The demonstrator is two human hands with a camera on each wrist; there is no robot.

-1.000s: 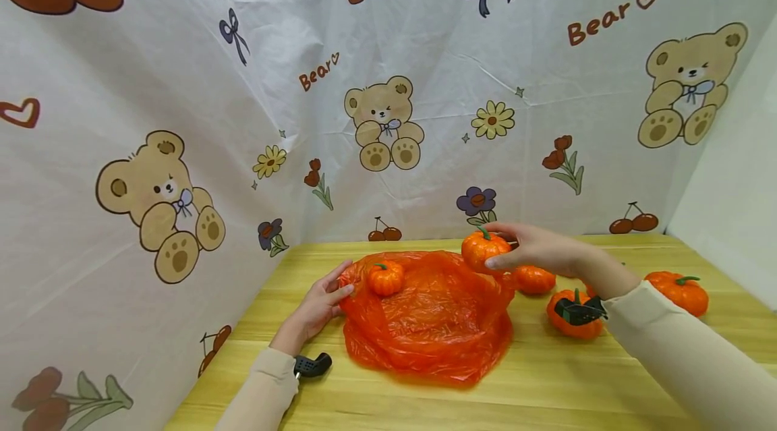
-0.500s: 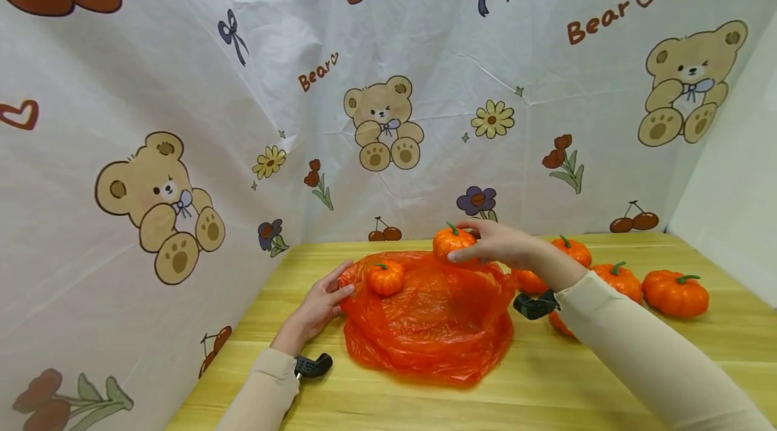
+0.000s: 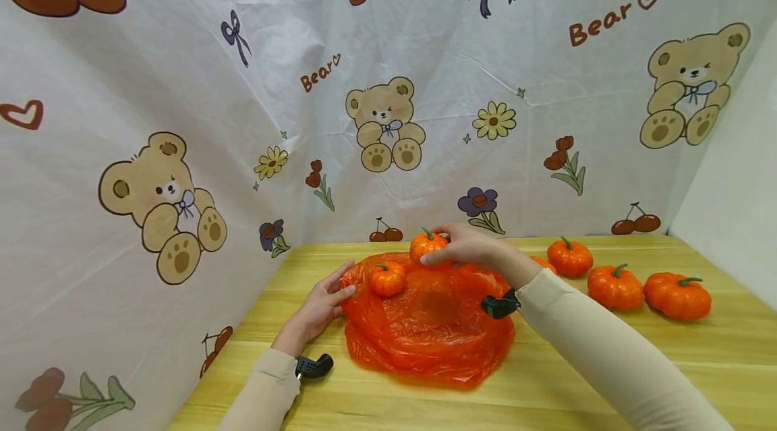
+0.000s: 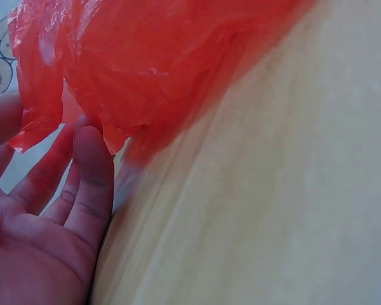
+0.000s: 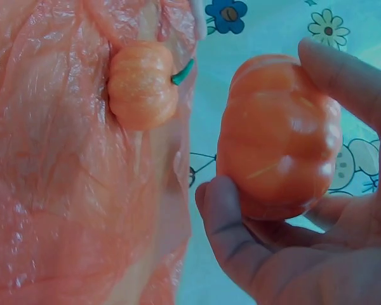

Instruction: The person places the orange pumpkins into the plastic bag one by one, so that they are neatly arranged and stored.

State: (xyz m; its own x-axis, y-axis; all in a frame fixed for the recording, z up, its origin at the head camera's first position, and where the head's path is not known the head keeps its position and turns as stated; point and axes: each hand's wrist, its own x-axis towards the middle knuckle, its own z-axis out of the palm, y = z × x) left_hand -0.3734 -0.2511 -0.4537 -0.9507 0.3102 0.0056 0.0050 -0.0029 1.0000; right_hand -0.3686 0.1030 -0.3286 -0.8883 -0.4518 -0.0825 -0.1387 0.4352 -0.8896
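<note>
An orange pumpkin with a green stem (image 3: 427, 247) is held by my right hand (image 3: 470, 246) above the back of the red plastic bag (image 3: 425, 363). The right wrist view shows its fingers and thumb round the held pumpkin (image 5: 279, 136). Another small pumpkin (image 3: 387, 279) lies on the bag's left part, also visible in the right wrist view (image 5: 143, 86). My left hand (image 3: 317, 309) holds the bag's left edge. In the left wrist view, the curved fingers of that hand (image 4: 51, 210) lie against the red film (image 4: 146, 63).
Several pumpkins stand on the wooden table (image 3: 583, 377) to the right, among them one at the back (image 3: 569, 257), one nearer (image 3: 614, 287) and one farthest right (image 3: 677, 296). Another is partly hidden behind the right forearm. A patterned cloth (image 3: 437, 33) hangs behind.
My right hand has carried its pumpkin leftward over the bag, nearer to the other small pumpkin. My right forearm now covers less of the pumpkins on the right. My left hand has stayed at the bag's edge.
</note>
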